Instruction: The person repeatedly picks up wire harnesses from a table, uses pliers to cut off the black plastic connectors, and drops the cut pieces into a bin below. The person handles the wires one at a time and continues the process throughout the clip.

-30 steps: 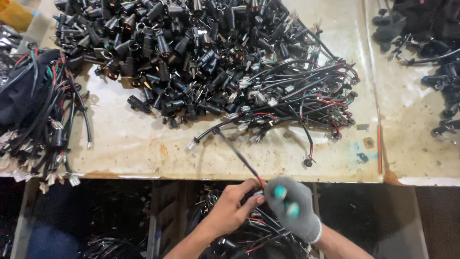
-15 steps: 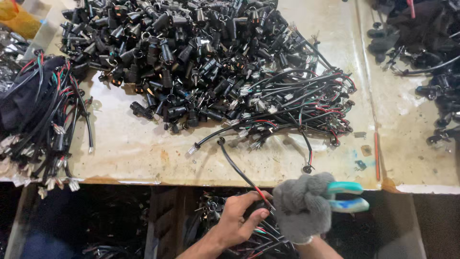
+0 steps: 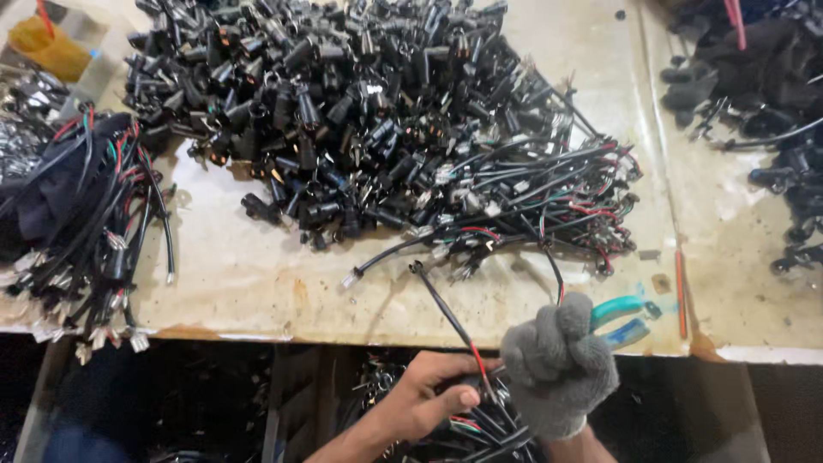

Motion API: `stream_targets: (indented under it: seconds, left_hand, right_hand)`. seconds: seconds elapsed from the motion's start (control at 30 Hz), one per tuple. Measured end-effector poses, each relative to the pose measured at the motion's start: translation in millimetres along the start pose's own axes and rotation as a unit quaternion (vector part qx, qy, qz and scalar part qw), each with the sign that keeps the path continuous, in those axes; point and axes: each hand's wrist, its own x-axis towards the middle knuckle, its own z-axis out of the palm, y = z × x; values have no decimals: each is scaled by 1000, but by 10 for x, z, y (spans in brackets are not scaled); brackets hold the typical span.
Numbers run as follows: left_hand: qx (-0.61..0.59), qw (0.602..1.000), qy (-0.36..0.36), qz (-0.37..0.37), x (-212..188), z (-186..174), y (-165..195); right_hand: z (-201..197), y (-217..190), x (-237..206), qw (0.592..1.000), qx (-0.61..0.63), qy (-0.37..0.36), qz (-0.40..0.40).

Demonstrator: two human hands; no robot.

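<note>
My right hand wears a grey knit glove and is closed around teal-handled pliers, whose handles stick out to the right. My bare left hand pinches a thin black and red wire that rises up and left over the table edge. Both hands hover at the front edge of the worn table, above a bin of cut wires.
A big heap of black connectors fills the table's far side, with wired harnesses at its right. A bundle of red, green and black wires lies left. More black parts sit on the neighbouring table.
The view has shifted slightly. My gloved right hand has moved a little up and left with the pliers, and my left hand keeps its pinch on the wire.
</note>
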Motion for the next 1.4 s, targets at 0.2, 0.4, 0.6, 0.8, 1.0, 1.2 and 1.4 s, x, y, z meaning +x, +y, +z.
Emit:
stream_targets:
  seconds: [0.2, 0.4, 0.6, 0.8, 1.0, 1.2, 1.4]
  left_hand:
    - [-101, 991, 32, -82, -37, 86, 49]
    - [147, 985, 15, -85, 15, 94, 174]
    - [554, 823, -123, -34, -124, -219, 480]
    - [343, 934, -84, -59, -172, -474, 625]
    - [729, 604, 322, -24, 631, -1400, 412]
    - [705, 633, 312, -60, 724, -1745, -22]
    - [697, 641, 321, 25, 490, -1700, -118]
  right_hand:
    - [-226, 115, -165, 999, 0, 15, -51]
    - [-310, 76, -18, 990, -115, 9, 79]
    - [-566, -365, 918, 426, -870, -169, -183]
    - [-697, -465, 1360, 258, -937, -184, -148]
    - [-737, -248, 775, 309, -887, -174, -296]
    - [-821, -495, 1035, 343, -900, -142, -226]
    - [-344, -211, 516, 278, -952, -127, 4]
